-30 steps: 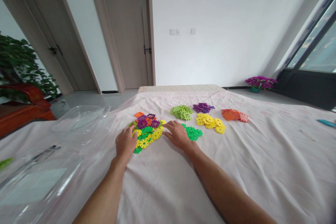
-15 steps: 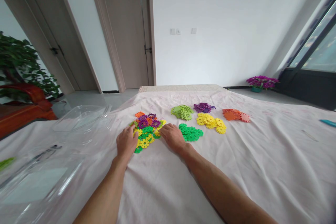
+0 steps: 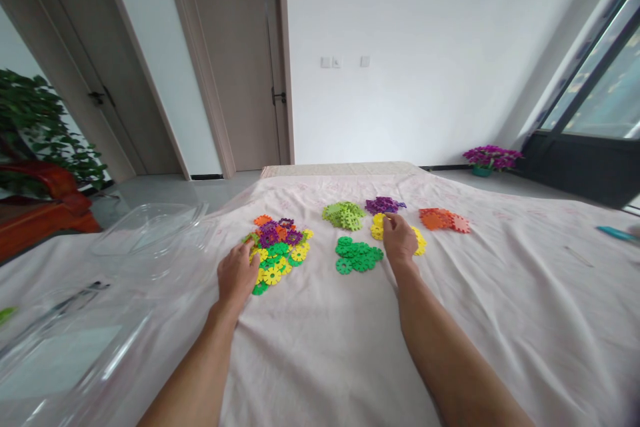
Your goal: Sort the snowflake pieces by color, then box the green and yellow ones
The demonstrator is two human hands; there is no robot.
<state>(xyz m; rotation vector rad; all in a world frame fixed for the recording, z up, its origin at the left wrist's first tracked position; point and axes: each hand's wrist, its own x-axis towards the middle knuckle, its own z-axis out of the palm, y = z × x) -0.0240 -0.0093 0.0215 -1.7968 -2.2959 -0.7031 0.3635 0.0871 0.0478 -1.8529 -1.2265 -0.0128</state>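
Observation:
My left hand (image 3: 239, 277) rests at the left edge of a mixed pile of flower-shaped plastic discs (image 3: 273, 275), its fingers apart and touching the pieces. Yellow, green, purple and orange discs lie jumbled there. Over the yellow disc pile (image 3: 421, 240) is my right hand (image 3: 400, 239), fingers pinched at a yellow disc (image 3: 379, 220) and partly hiding the pile. Closer to me lies a green disc pile (image 3: 357, 255). Light green discs (image 3: 345, 215) and purple discs (image 3: 383, 205) sit behind, with orange discs (image 3: 437, 219) to the right.
Clear plastic containers (image 3: 150, 230) stand on the left of the cloth-covered table (image 3: 320, 347), with a clear lid or tray (image 3: 65, 353) nearer me. A blue-green object (image 3: 617, 233) lies at the far right. A potted purple plant (image 3: 493, 157) stands beyond the table.
My right hand has moved right, from the mixed pile to the yellow pile. My left hand has stayed by the mixed pile. The view has shifted slightly.

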